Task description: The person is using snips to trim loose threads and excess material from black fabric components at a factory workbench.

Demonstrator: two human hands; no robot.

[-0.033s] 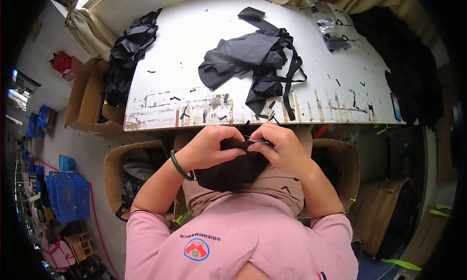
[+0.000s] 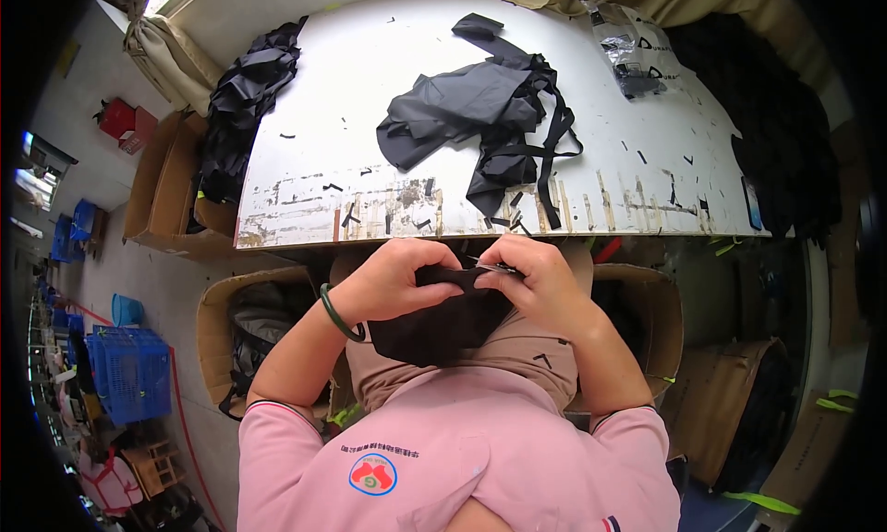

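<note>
My left hand (image 2: 399, 281) pinches the upper edge of a black cloth piece (image 2: 439, 331) that hangs over my lap, just below the table's front edge. In the fingers of my right hand (image 2: 538, 281) is a small pair of metal thread snips (image 2: 497, 268), its thin blades pointing left at the cloth edge. Whether the blades are apart or together is too small to tell. Beyond my hands, a crumpled heap of black fabric with straps (image 2: 471, 102) lies on the white table (image 2: 323, 89).
Short black scraps (image 2: 349, 220) lie scattered along the table's worn front edge. Black fabric piles hang over the table's left (image 2: 249, 98) and right (image 2: 767, 126) sides. A clear plastic bag (image 2: 633, 52) sits at the back right. Open cardboard boxes (image 2: 214, 333) flank my legs.
The snips have shifted slightly to the right along the cloth edge. A small black strip that stood above the hands at the table edge no longer shows there.
</note>
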